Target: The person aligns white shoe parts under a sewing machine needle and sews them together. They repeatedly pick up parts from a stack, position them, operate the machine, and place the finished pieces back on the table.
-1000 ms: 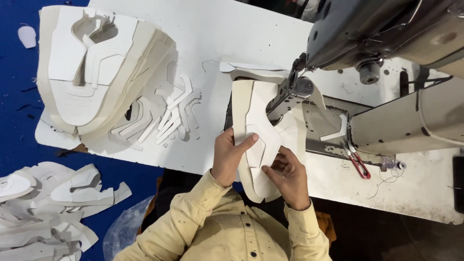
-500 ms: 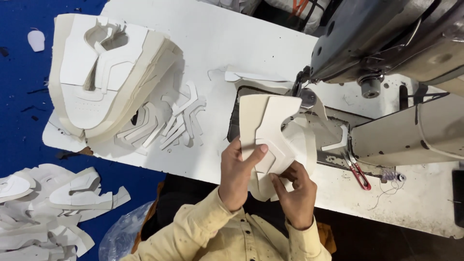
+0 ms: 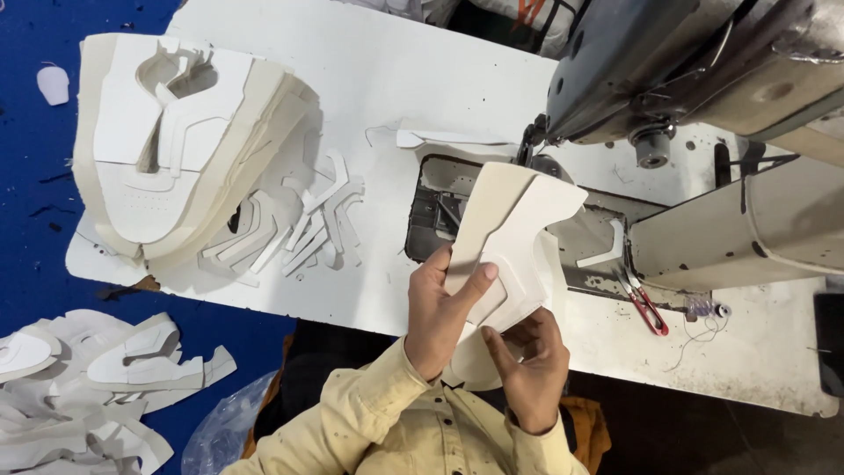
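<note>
While the white shoe piece point(image 3: 514, 237) is held up off the tabletop point(image 3: 422, 79), the left hand point(image 3: 444, 312) is clamped on its lower left edge, thumb across the front. The right hand point(image 3: 527, 369) grips the bottom edge from below, fingers pinched on it. The piece stands above both hands, its upper end just before the sewing machine point(image 3: 694, 62). A stack of cut pieces point(image 3: 167, 149) lies well apart at left. Red snips point(image 3: 646, 308) lie right of the hands.

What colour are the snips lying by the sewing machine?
Red-handled snips, lying on the white table; shown in the head view, the only one.
</note>
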